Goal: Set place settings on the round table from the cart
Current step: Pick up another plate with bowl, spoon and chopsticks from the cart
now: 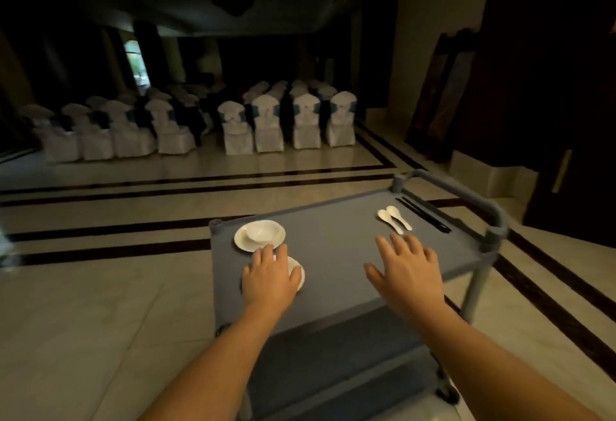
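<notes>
A grey cart (336,254) stands in front of me. On its top left sits a white plate (243,242) with a white bowl (264,231) on it. Nearer me lies a second white plate (299,272), mostly covered by my left hand (270,279), which rests on it with fingers curled over it. Two white spoons (395,219) lie at the top right, with dark chopsticks (423,215) beside them along the rail. My right hand (405,270) hovers flat and open over the cart, just short of the spoons. The round table is not in view.
The cart's handle rail (466,192) runs along its right end, and a lower shelf (333,364) shows beneath. Rows of white-covered chairs (266,124) fill the dim hall beyond. Pale tiled floor with dark stripes surrounds the cart. A dark wooden wall stands at right.
</notes>
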